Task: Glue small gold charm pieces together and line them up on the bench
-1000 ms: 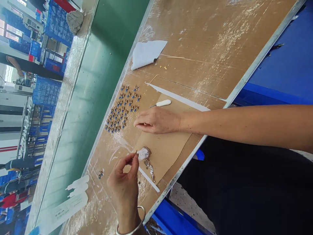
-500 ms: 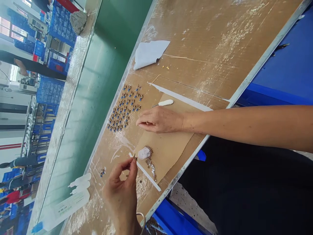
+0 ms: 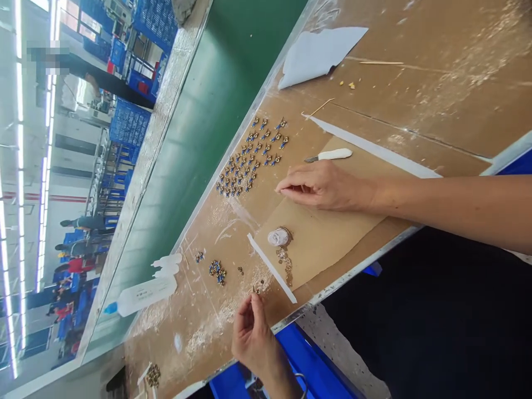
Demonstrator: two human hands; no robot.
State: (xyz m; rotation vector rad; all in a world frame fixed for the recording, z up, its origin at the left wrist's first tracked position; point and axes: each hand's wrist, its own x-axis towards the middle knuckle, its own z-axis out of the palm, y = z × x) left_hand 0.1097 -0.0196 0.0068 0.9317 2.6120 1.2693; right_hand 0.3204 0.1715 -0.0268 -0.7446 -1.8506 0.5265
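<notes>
My left hand [image 3: 260,332], low in the view, pinches a tiny dark piece [image 3: 254,289] between thumb and forefinger, above the cardboard-brown tabletop. Several similar dark bits lie close by its fingertips. My right hand [image 3: 316,185] rests over a brown paper sheet [image 3: 332,227], fingers pressed together; whatever they hold, if anything, I cannot make out. A white-handled knife [image 3: 334,154] lies beside it. Beyond its fingertips small blue-and-gold figure-like pieces [image 3: 249,160] stand in rows. Between the hands sits a small round pot with whitish content [image 3: 279,236], and shiny small bits [image 3: 285,260] trail from it.
A loose pile of blue-and-gold pieces [image 3: 217,272] lies left of the paper. White squeeze bottles [image 3: 145,293] lie near the far edge. A pale cloth [image 3: 320,55] and thin sticks [image 3: 380,62] are on the right side. A green belt [image 3: 199,138] runs beyond; people stand far off.
The view has shifted. My left hand has moved away from the pot, out past the white strip, still pinching a tiny piece. My right hand stays over the paper, fingers closed.
</notes>
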